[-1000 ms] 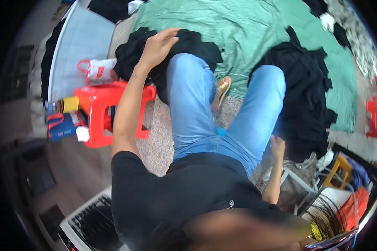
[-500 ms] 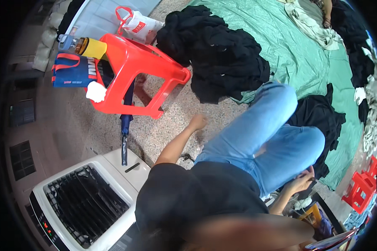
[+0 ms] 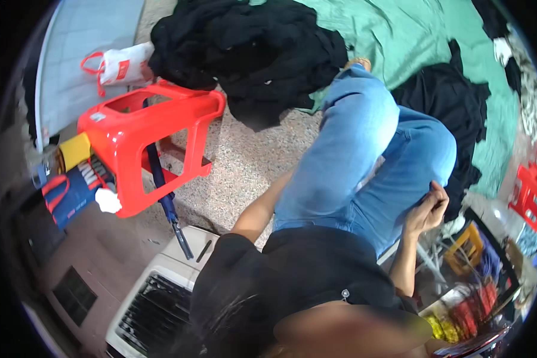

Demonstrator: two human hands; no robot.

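From where I stand, the right hand (image 3: 426,209) is by the outer edge of the right thigh in faded blue denim jeans (image 3: 364,113), its fingers curled loosely inward; I can't tell whether they pinch anything. The left forearm (image 3: 259,206) runs behind the left thigh, hiding that hand, so its fingers I cannot judge. The rumpled black cloth heap (image 3: 444,95) lies past the right knee on a crinkled green sheet (image 3: 388,27), while a bigger black cloth pile (image 3: 244,56) spreads ahead, partly on speckled floor (image 3: 238,155). A foot could snag in that loose fabric, I'd say, and drag it or ruck up the sheet. The bent legs block both hands' way forward. Leftward, a dark blue folded umbrella (image 3: 166,206) beside the glossy red plastic stool (image 3: 119,134) could trip someone; a white-cased appliance with a black grille (image 3: 152,310) crowds behind.
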